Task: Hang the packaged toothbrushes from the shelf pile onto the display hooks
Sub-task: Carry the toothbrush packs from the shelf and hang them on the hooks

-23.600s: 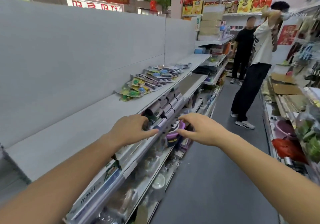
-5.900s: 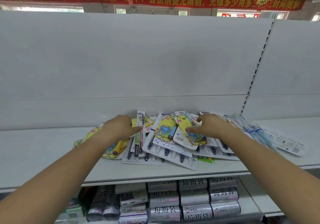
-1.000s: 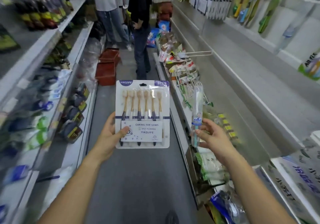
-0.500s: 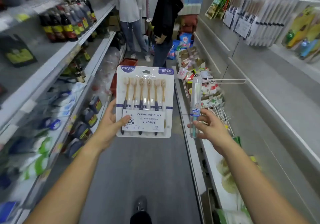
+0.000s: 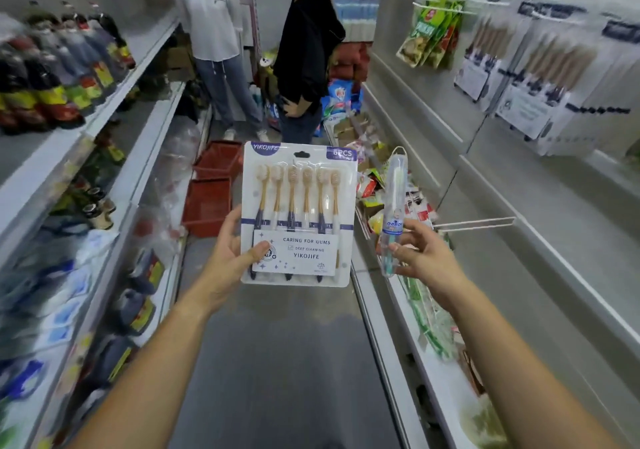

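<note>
Now, the carry step: both packs are in hand, neither on a hook yet.

- Left hand [image 5: 232, 254] grips the six-pack [image 5: 299, 206] at its lower left corner. The thumb presses on the card face and the fingers curl behind it. Card is upright, face to camera, over the aisle floor [image 5: 277, 362].
- Just right of the card and apart from it is the tube [image 5: 393, 206], a slim clear case with one brush, near upright.
- Right hand [image 5: 427, 258] pinches the tube's lower half between thumb and fingers.
- Right again, an empty hook [image 5: 474, 222] juts from the wall panel [image 5: 519, 178], near the right hand but not touching.
- Toward the upper right corner, hung packs [image 5: 540, 77] look like the same six-brush card.

Judgement: the next move is to pick a hook and thread a pack onto it. The six-pack probably belongs with the hung packs. Its slot [image 5: 301, 154] at the top edge must meet a hook tip squarely, so the card has to rise and turn. The tube seems to have a loop [image 5: 399, 150] on top, which may suit the empty hook.

Unclear:
- Left fingers are hidden behind the card.
- Hung packs and the upper hooks are blurred, so free room on them cannot be told.
- Pile is not in view.
- Goods below the empty hook are a smear.
</note>
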Demonstrator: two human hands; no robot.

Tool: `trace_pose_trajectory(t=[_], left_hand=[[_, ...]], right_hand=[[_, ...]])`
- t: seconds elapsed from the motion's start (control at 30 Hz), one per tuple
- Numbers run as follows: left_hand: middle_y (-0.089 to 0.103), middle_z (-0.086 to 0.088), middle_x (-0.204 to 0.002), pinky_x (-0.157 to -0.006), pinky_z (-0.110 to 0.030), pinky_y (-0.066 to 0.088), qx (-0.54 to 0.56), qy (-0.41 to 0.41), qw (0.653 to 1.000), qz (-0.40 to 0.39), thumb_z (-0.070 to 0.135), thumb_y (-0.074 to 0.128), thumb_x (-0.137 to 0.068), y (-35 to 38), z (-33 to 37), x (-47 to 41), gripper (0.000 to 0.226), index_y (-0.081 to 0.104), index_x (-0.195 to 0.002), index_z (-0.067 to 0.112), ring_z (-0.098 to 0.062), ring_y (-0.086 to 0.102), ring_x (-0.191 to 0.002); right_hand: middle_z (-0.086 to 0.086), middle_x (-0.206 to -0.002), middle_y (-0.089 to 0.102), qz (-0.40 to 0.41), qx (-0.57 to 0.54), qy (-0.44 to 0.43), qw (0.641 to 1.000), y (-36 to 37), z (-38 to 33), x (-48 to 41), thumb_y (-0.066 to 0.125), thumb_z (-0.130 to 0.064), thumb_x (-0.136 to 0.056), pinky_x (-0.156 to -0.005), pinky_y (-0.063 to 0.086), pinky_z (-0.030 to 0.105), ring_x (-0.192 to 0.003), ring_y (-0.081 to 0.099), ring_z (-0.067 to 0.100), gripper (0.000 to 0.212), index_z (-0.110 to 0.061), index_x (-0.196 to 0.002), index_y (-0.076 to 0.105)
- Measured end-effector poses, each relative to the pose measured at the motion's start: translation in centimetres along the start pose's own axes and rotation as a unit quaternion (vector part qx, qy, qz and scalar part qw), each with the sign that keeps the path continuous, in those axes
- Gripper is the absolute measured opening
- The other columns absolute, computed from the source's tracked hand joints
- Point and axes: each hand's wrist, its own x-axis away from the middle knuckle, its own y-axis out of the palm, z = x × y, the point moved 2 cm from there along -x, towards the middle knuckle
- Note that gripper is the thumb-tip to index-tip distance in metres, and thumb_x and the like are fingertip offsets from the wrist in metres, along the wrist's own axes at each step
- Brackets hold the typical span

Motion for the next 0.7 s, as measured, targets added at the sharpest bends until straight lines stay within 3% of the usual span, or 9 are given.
trace_pose_trajectory(t=[0.13,0.23,0.37,0.5,0.7], left_hand=[[0.071,-0.016,-0.127,-0.104,-0.058,0.05,-0.002,0.009,1.0,-0.018,0.005,0.07,-0.086,0.8,0.2,-7.8,0.074,0.04,-0.144,0.04,-0.034,0.067,-0.118],[0.071,-0.014,-0.126,-0.105,-0.058,0.049,-0.007,0.011,1.0,-0.024,0.005,0.076,-0.087,1.7,0.0,-13.7,0.075,0.04,-0.145,0.037,-0.031,0.068,-0.117],[0.069,-0.014,-0.131,-0.107,-0.059,0.046,-0.009,0.014,1.0,-0.023,0.014,0.081,-0.083,3.2,1.2,-20.8,0.078,0.042,-0.145,0.04,-0.033,0.064,-0.124],[0.068,-0.015,-0.131,-0.104,-0.057,0.05,-0.001,0.018,0.999,-0.043,0.007,0.073,-0.085,4.7,2.3,-27.4,0.078,0.037,-0.148,0.036,-0.035,0.064,-0.124],[0.071,-0.012,-0.128,-0.095,-0.048,0.058,-0.003,0.023,0.997,-0.073,0.009,0.078,-0.084,7.6,3.2,-35.2,0.08,0.037,-0.148,0.031,-0.031,0.067,-0.119]], right_hand=[[0.006,-0.101,0.073,0.004,-0.001,-0.005,1.0,-0.7,-1.0,-7.3,0.061,0.003,-0.095,-0.081,0.061,0.054,-0.096,0.075,0.024,0.036,-0.026,-0.116,0.063],[0.007,-0.103,0.073,0.008,-0.005,-0.021,1.0,-1.5,-1.2,-12.7,0.061,0.001,-0.096,-0.082,0.06,0.057,-0.095,0.076,0.022,0.035,-0.024,-0.119,0.062],[-0.008,-0.092,0.075,0.004,0.0,-0.035,0.999,-3.2,-2.7,-19.4,0.062,-0.002,-0.096,-0.07,0.06,0.042,-0.089,0.075,0.016,0.033,-0.029,-0.114,0.062],[0.009,-0.106,0.074,0.01,-0.012,-0.041,0.999,-5.1,-3.9,-24.9,0.069,-0.001,-0.09,-0.093,0.057,0.044,-0.103,0.072,0.028,0.036,-0.028,-0.114,0.067],[0.013,-0.11,0.073,0.041,-0.025,-0.026,0.998,-8.3,-4.3,-30.1,0.069,-0.001,-0.091,-0.096,0.056,0.048,-0.105,0.07,0.033,0.035,-0.018,-0.122,0.065]])
